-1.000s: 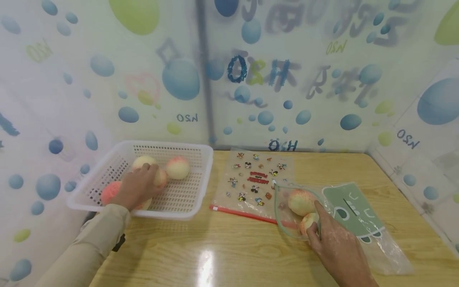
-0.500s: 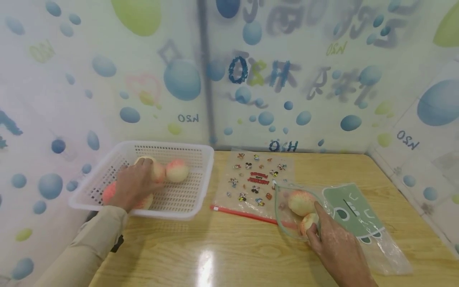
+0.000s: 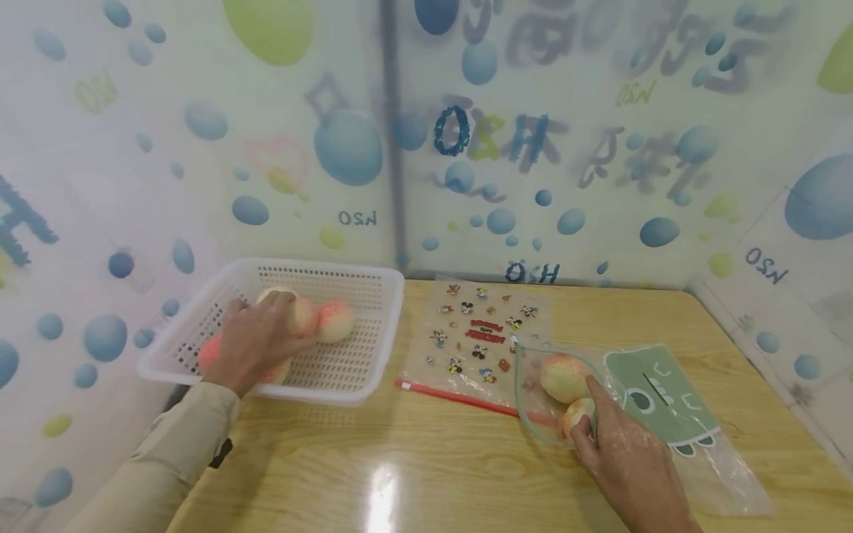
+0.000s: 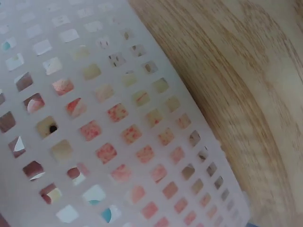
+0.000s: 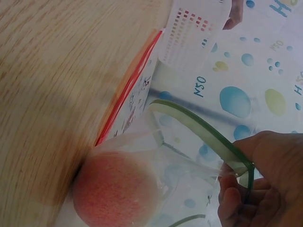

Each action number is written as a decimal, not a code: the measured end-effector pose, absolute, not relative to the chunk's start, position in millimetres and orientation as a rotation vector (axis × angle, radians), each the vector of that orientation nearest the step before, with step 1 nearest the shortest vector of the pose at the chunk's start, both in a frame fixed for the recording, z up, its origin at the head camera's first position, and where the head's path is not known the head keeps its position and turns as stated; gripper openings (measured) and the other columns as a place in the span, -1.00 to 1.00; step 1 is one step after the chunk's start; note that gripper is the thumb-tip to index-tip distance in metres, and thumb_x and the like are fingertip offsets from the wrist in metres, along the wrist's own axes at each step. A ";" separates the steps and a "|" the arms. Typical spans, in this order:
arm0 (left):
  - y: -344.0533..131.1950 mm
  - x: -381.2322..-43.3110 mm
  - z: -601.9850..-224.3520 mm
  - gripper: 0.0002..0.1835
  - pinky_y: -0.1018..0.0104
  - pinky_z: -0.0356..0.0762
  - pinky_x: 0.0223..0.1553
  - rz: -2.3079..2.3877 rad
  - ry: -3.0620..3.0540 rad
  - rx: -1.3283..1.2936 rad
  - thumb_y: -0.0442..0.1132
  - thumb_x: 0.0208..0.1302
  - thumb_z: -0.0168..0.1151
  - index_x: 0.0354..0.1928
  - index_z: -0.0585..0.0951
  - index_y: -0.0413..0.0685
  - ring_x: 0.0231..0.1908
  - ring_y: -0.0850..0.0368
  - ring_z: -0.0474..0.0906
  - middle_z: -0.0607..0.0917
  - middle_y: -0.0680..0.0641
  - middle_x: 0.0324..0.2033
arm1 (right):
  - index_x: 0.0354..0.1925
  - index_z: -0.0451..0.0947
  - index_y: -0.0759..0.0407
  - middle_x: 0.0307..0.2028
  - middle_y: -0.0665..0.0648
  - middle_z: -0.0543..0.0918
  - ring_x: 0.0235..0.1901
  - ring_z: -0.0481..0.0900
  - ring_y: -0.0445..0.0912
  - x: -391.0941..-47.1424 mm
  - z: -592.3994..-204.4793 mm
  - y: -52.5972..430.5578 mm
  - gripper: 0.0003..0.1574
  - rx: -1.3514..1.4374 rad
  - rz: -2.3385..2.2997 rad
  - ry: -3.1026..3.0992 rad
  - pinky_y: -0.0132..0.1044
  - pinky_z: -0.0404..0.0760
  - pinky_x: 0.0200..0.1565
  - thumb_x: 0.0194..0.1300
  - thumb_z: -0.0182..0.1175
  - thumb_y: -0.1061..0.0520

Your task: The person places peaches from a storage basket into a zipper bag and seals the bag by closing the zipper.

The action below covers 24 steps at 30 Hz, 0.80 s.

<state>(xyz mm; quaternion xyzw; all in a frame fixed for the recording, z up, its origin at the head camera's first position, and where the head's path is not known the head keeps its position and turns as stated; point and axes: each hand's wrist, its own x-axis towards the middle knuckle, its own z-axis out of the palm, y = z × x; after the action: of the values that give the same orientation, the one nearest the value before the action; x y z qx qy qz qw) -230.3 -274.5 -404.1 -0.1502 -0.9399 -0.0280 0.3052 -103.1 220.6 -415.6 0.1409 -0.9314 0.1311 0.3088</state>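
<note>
My left hand [image 3: 256,344] is down in a white plastic basket [image 3: 389,333], its fingers and thumb round a pale yellow peach [image 3: 303,317] with a pink blush. Another peach [image 3: 336,321] lies against it on the right, and a redder one [image 3: 209,351] shows left of the wrist. In the left wrist view the basket's perforated wall [image 4: 113,99] hides the hand. My right hand [image 3: 629,451] pinches the green-edged mouth of a clear zip bag [image 5: 194,125], holding it open. Inside that bag are a larger peach [image 3: 563,376] and another peach [image 3: 577,416], partly behind the thumb.
A clear bag with cartoon figures and a red zip [image 3: 460,400] lies flat between the basket and the green bag, whose mouth overlaps its right corner. Everything rests on a wooden table [image 3: 440,474]. A patterned wall [image 3: 413,185] rises right behind it.
In the basket my left hand has turned, its thumb now showing on the right, and the peach it holds has shifted right against its neighbour. The right hand stays at the bag's mouth.
</note>
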 end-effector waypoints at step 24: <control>-259.3 -224.0 -393.7 -0.21 -0.31 0.38 -0.07 0.010 -2.528 -0.426 0.23 -0.31 0.59 -0.21 0.60 -0.31 -0.48 -0.21 0.61 0.71 -0.30 -0.34 | 0.29 0.42 0.44 -0.61 0.04 0.38 -0.65 0.19 -0.19 -102.9 -417.4 222.7 -0.20 0.378 0.379 -2.464 -0.23 0.24 -0.68 0.04 0.24 0.25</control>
<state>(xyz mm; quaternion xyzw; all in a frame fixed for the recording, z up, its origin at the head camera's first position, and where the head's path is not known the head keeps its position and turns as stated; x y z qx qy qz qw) -224.0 -259.3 -393.7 -0.1593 -0.9453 0.0038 0.2848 -102.9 222.7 -417.4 0.1426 -0.9306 0.1430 0.3051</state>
